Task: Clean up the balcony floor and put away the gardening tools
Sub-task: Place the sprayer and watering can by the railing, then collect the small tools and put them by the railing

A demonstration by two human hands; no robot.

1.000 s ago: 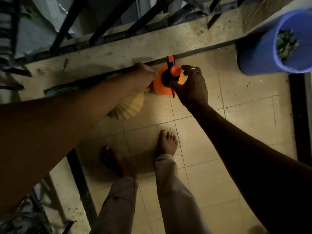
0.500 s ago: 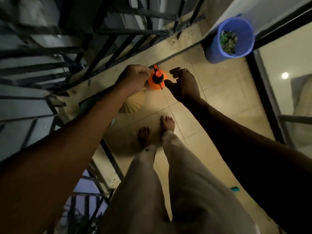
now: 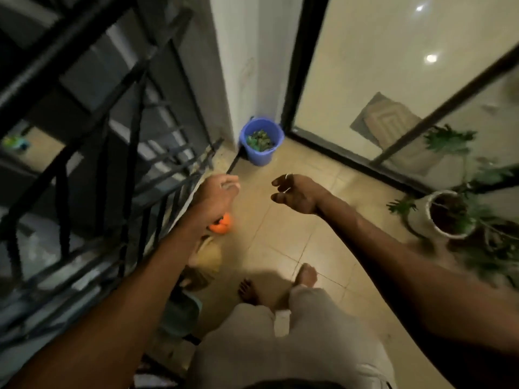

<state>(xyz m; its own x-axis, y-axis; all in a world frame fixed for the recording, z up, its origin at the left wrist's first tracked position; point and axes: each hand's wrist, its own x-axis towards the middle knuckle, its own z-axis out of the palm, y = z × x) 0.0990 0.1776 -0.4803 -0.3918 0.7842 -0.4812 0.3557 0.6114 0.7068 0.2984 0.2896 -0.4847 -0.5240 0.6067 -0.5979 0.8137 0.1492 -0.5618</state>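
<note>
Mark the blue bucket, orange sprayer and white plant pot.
blue bucket [image 3: 259, 157], head view, outer wall.
orange sprayer [image 3: 220, 225], head view, orange body.
white plant pot [image 3: 421, 220], head view, left wall.

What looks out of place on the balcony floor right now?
Nothing looks spilled or broken, though the picture is blurred. The orange sprayer and a tan folded thing sit loose on the tiles by the railing, not yet put away. The blue bucket stands upright in the corner.

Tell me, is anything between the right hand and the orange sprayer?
Nothing lies on the floor tiles between the right hand and the orange sprayer. Only the left hand, above, hides part of it.
</note>
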